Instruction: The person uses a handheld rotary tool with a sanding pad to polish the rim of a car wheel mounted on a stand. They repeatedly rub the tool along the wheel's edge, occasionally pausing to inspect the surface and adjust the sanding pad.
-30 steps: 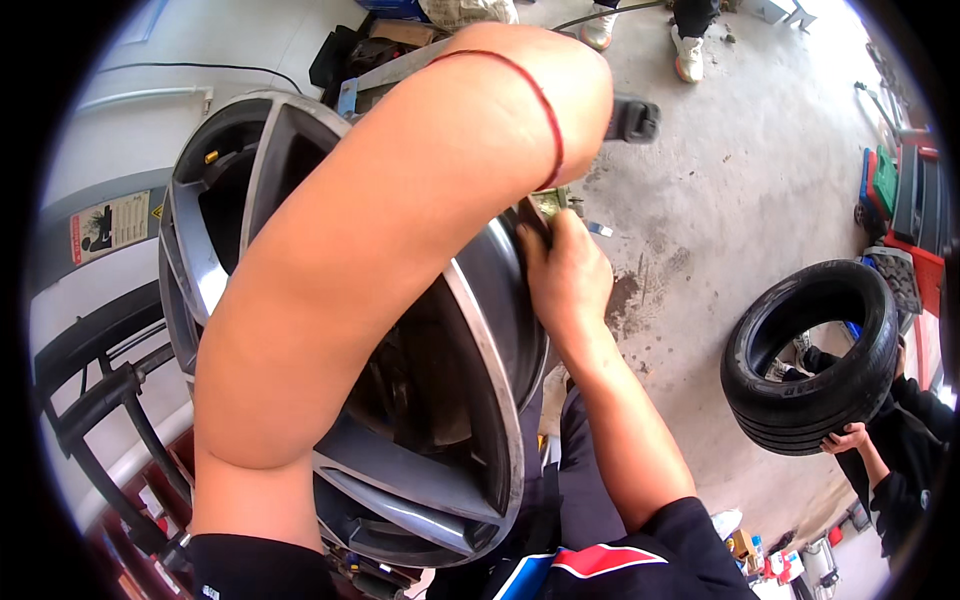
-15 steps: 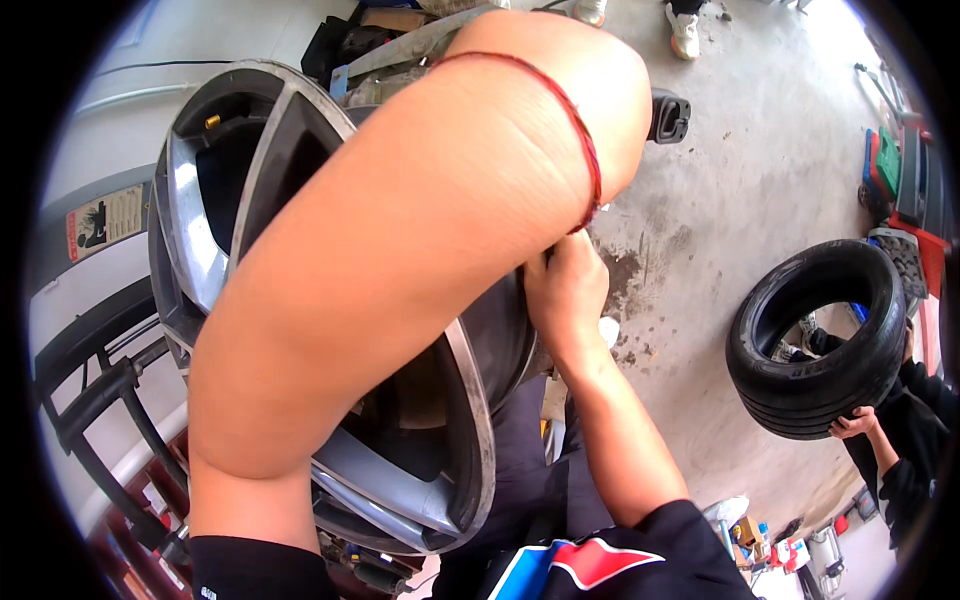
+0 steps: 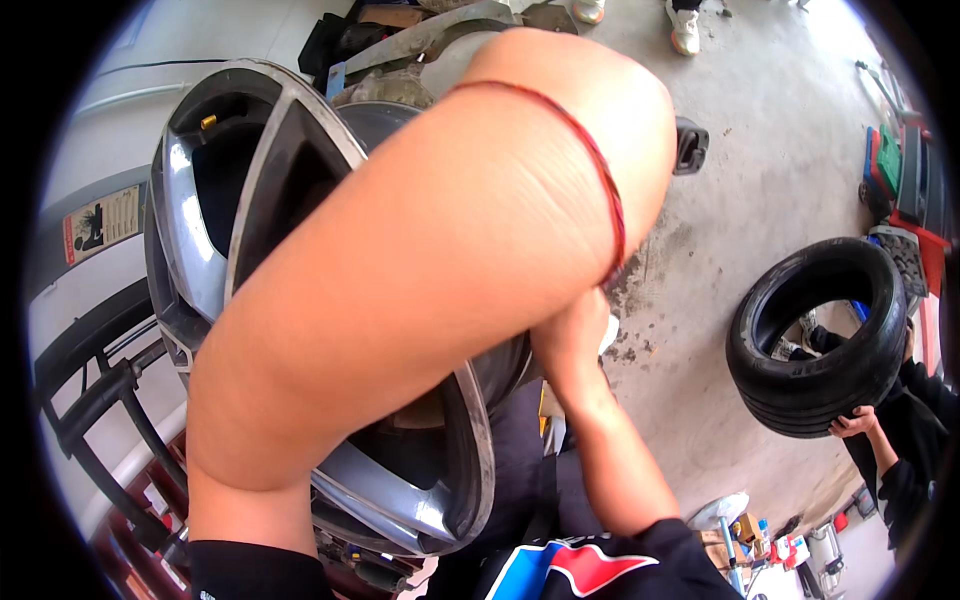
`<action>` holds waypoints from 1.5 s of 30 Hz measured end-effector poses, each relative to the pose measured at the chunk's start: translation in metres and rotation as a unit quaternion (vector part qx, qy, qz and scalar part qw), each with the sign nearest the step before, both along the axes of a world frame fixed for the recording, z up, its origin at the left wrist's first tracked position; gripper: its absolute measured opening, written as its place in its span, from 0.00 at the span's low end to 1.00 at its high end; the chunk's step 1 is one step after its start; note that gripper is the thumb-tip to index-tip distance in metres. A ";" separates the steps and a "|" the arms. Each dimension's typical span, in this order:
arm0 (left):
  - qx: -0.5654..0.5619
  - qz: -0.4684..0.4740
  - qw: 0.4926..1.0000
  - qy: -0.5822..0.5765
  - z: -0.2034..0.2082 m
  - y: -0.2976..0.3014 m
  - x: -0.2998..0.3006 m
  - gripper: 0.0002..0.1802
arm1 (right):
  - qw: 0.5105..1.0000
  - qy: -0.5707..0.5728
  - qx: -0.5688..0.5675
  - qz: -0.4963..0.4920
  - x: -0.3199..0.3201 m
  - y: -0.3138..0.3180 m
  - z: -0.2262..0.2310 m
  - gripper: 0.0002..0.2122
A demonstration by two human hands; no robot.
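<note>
A grey alloy wheel (image 3: 390, 485) with broad spokes stands on edge at the left, a brass-coloured piece (image 3: 208, 122) inside its upper rim. My left forearm crosses in front of it, a red cord bracelet (image 3: 600, 170) round the wrist. My left hand (image 3: 610, 95) reaches past the wheel's right side; its fingers are hidden behind the back of the hand. Just below that wrist is my right hand (image 3: 570, 345), by the wheel's right edge. It looks closed, but the left wrist covers its fingers and whatever they hold.
At the right a person in black holds a loose black tyre (image 3: 820, 400). A black frame (image 3: 125, 375) stands left of the wheel. A black part (image 3: 691, 146) juts out beyond my left hand. Another person's shoe (image 3: 684, 30) is at the top. Boxes (image 3: 745, 530) lie lower right.
My left hand and wrist have moved down and to the right, covering more of my right hand, which has dropped slightly. The wheel and the held tyre stay nearly where they were.
</note>
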State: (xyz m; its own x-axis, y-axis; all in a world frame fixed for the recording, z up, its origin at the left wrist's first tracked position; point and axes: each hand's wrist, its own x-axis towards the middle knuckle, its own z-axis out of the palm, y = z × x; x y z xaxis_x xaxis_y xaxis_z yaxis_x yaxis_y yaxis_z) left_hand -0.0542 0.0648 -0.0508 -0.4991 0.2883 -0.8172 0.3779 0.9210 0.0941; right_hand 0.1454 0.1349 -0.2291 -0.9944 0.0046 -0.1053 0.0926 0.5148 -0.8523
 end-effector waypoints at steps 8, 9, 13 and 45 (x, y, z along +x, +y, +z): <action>0.057 0.000 0.988 0.147 0.012 -0.005 0.023 0.16 | 1.000 -0.021 -0.014 0.017 -0.002 0.004 -0.002 0.10; 0.150 -0.006 0.972 0.178 0.011 -0.013 0.028 0.14 | 0.999 -0.022 -0.033 0.011 -0.025 0.003 -0.004 0.10; 0.275 -0.005 0.916 0.293 0.002 -0.027 0.037 0.11 | 0.978 -0.105 -0.174 -0.047 -0.019 0.013 -0.014 0.09; 0.194 0.039 0.957 0.211 0.009 -0.013 0.044 0.09 | 0.878 -0.357 -0.319 -0.018 -0.014 0.051 0.014 0.08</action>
